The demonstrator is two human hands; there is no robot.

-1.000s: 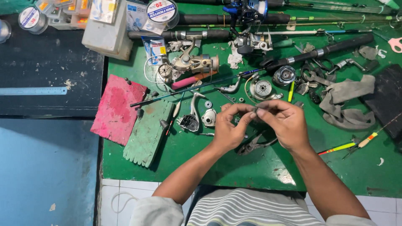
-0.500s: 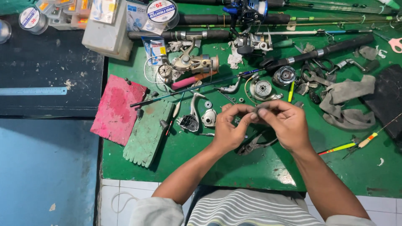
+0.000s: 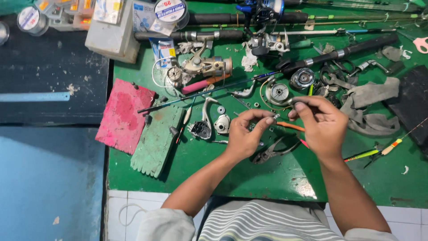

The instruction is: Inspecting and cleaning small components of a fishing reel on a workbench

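Observation:
Over a green workbench [image 3: 276, 178], my left hand [image 3: 245, 136] and my right hand [image 3: 321, 125] meet fingertip to fingertip. Between them they pinch a tiny metal part [image 3: 277, 117], too small to identify. Pliers [image 3: 272, 151] lie on the bench just below the hands. A silver reel body piece [image 3: 221, 123] and a curved reel arm [image 3: 206, 114] rest left of my left hand. A round spool [image 3: 279, 92] sits just beyond the fingertips.
A pink cloth [image 3: 122, 116] and a green cloth [image 3: 156, 138] lie at the left. Fishing rods [image 3: 312, 58], a spinning reel [image 3: 203, 67], grey rags [image 3: 372, 107], line spools [image 3: 169, 11] and floats [image 3: 374, 151] crowd the back and right. A dark shelf [image 3: 53, 76] borders the left.
Both hands stay close together at the same spot; the fingers have shifted slightly around the small part.

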